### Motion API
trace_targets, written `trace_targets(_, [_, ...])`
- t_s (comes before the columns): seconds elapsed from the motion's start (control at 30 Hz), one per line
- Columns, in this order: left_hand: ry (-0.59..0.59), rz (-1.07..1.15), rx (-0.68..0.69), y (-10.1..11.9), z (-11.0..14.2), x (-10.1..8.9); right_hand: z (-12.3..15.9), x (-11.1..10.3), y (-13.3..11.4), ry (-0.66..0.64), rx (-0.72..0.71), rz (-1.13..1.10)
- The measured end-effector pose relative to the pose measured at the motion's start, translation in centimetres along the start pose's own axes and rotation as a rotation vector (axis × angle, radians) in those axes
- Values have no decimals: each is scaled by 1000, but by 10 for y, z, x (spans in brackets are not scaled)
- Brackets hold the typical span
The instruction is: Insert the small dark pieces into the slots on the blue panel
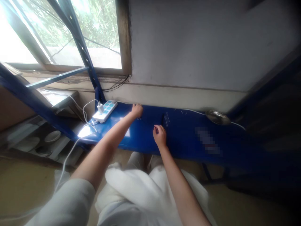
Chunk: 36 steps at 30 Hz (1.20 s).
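My left hand (137, 110) is closed, its fingers pointing down at the far side of the blue shelf surface (145, 138). What it holds, if anything, is hidden. A couple of tiny pale pieces (139, 118) lie just below it. Nearer to me, my right hand (160, 135) is closed in a pinch, with a small dark reddish thing (154, 127) showing at the fingertips, too small to name. Beyond it a thin dark stick-like item (162, 118) lies beside a cluster of several small whitish pieces (166, 119).
A white power strip (105, 111) with a plugged-in white adapter (100, 107) sits at the left end. A shiny metal dish (217, 117) rests at the back right, near a white cable (194, 111). Blue metal uprights (82, 44) frame the left side, before a window.
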State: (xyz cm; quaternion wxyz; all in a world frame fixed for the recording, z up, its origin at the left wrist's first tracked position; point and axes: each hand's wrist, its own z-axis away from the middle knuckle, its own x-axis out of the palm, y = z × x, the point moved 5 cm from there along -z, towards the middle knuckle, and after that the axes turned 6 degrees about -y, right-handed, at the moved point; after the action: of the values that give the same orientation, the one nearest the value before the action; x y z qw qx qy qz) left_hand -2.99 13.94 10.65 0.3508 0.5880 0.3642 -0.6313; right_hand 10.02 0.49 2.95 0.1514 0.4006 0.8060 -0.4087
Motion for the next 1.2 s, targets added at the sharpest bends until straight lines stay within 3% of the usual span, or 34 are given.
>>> trace_targets(1.2, [15, 31, 29, -2, -3, 3, 0, 0, 4, -6, 20, -15])
